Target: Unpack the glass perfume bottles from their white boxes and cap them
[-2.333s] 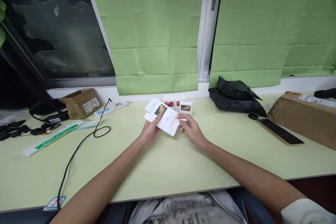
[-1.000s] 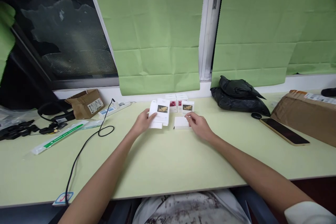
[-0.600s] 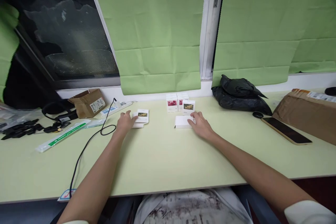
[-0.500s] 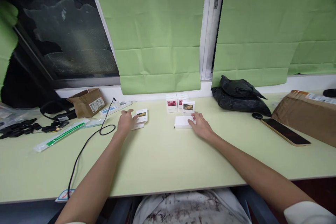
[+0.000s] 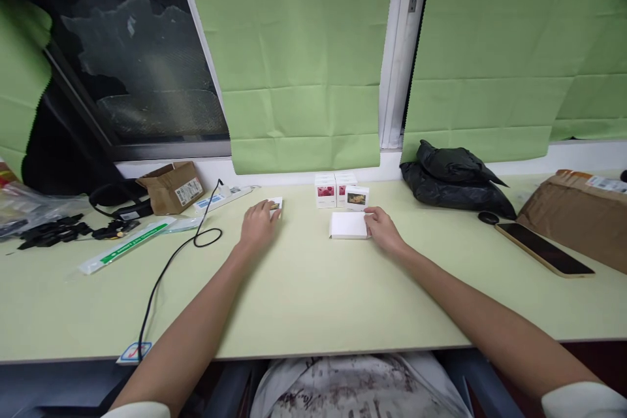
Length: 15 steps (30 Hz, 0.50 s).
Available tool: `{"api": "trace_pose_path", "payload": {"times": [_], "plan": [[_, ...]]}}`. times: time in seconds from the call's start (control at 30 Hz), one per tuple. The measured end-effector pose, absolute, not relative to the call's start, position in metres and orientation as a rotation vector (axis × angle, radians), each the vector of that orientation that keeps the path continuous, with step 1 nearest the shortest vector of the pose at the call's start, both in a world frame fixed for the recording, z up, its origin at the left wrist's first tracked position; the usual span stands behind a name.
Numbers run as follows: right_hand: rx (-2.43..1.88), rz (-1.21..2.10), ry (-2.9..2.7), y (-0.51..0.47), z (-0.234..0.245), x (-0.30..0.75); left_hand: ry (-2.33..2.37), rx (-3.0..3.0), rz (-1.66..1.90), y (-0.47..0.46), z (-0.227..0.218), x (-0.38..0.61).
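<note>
Two hands, yours, low over one pale green table point(image 5: 313, 300).

Item, right hand point(image 5: 385, 230): thumb and fingers closed on the right end of a plain white box point(image 5: 347, 225), which extends leftward from your grip.

Item, left hand point(image 5: 258, 225): palm down over a white printed carton point(image 5: 277, 204), mostly covered by your fingers; whether they pinch it or merely rest on it, you cannot tell from this view.

Beyond your right-hand grip, slightly left: one small box with a yellow picture point(image 5: 356, 198), just in front of white boxes with red pictures point(image 5: 326, 192).

Right of that grip, well apart: one phone point(image 5: 543, 249), lying flat.

Left of your left hand: one looped black cable point(image 5: 166, 266); beyond it, one opened brown carton point(image 5: 171, 191).
</note>
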State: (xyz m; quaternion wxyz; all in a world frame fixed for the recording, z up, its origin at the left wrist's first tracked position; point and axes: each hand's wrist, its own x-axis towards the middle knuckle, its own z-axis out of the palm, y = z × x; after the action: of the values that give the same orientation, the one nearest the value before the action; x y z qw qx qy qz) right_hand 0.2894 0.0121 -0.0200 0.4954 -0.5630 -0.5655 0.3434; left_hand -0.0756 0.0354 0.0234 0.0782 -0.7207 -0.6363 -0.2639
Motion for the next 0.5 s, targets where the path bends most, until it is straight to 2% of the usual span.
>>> {"api": "trace_pose_path", "payload": {"times": [0.13, 0.23, 0.4, 0.5], "plan": [[-1.291, 0.933, -1.319, 0.008, -0.010, 0.288, -1.661, -2.670, -1.156, 0.010, 0.025, -0.026], [-1.290, 0.913, -1.534, 0.002, -0.005, 0.289, -1.417, -3.107, -1.218, -0.010, 0.022, 0.006], [-1.197, 0.418, -1.986, -0.003, -0.006, 0.292, -1.340, -3.341, -1.239, -0.025, 0.020, 0.020], [-1.058, 0.283, -2.157, 0.000, -0.013, 0.290, -1.266, -3.373, -1.196, -0.026, 0.022, 0.017]]}}
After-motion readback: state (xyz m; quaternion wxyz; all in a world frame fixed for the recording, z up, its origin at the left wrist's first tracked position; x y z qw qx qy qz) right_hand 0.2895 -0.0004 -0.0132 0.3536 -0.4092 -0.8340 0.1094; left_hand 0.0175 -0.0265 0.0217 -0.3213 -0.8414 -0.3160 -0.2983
